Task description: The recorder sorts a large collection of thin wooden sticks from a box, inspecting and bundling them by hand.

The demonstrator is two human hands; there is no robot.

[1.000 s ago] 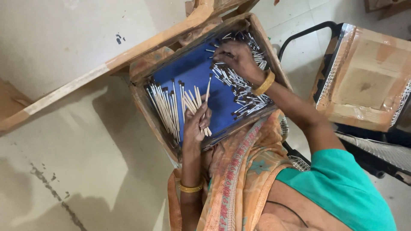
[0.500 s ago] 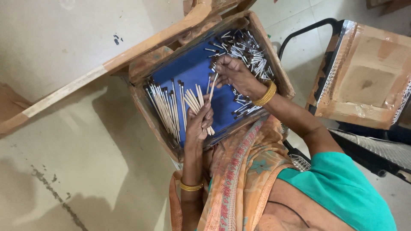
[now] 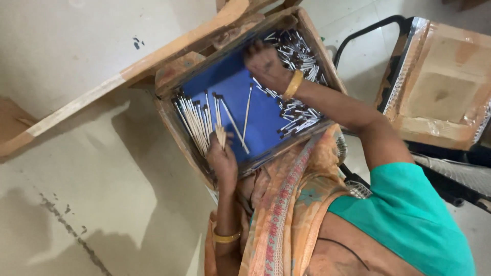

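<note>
1. Your left hand (image 3: pixel 223 162) rests at the near edge of the wooden tray (image 3: pixel 312 38), fingers curled around a small bunch of sticks (image 3: pixel 220 134) whose ends fan out just above your knuckles.
2. Your right hand (image 3: pixel 266 65) reaches across to the far right corner of the tray and lies palm down on the loose pile of dark-tipped sticks (image 3: pixel 299 59); you cannot tell from here whether the fingers have closed on any.
3. The blue lining (image 3: pixel 266 120) shows bare in the middle, with two single sticks (image 3: pixel 247 107) lying on it between your hands.
4. A neat row of sticks (image 3: pixel 192 122) lies along the tray's left wall, just beside your left hand.
5. A wooden plank (image 3: pixel 76 105) runs slantwise from the tray's far left corner over the concrete floor (image 3: pixel 92 204).
6. To your right, well apart from the tray, stands a flat taped cardboard-covered panel (image 3: pixel 445 92) in a dark metal frame.
7. Your orange patterned drape (image 3: pixel 286 204) overlaps the tray's near right edge and hides it.
</note>
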